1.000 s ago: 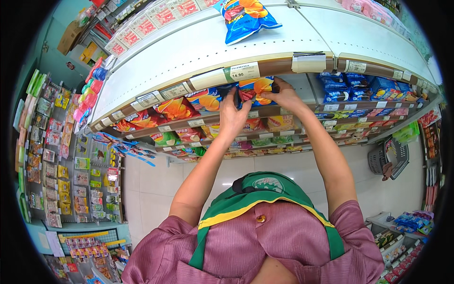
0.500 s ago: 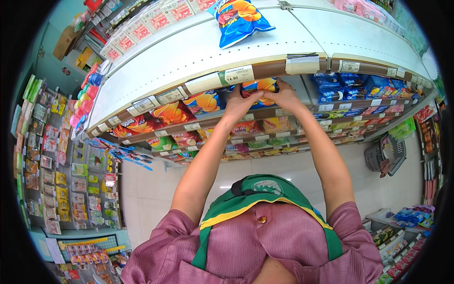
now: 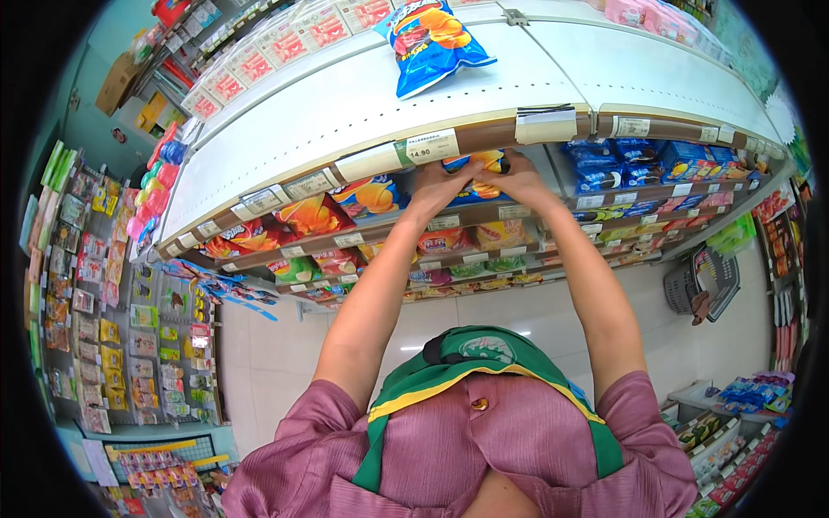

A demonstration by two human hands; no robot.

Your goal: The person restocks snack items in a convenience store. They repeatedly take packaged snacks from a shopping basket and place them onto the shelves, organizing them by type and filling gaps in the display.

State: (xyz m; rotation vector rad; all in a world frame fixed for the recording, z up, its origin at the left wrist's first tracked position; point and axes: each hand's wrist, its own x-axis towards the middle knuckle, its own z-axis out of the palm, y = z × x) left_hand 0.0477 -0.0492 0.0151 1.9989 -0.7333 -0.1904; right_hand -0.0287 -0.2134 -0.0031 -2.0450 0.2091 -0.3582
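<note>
Left grip point(image 3: 439, 186), right grip point(image 3: 523, 183) — on a blue bag point(image 3: 490, 161)

1. Straight to one o'clock, and there, a blue snack bag point(image 3: 490, 161), splashed with big orange chips!
2. Tucked in just above the brown-edged shelf point(image 3: 480, 214), facing outward, toward six o'clock.
3. Clasped now at nine and three o'clock, partly covered across the middle.
4. Looking plump, but hidden from view at twelve o'clock, along the upper end.

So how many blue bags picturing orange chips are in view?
3: one chip bag on the white shelf, one between the left hand and right hand on the shelf below, one left of it. More may be hidden behind.
</note>
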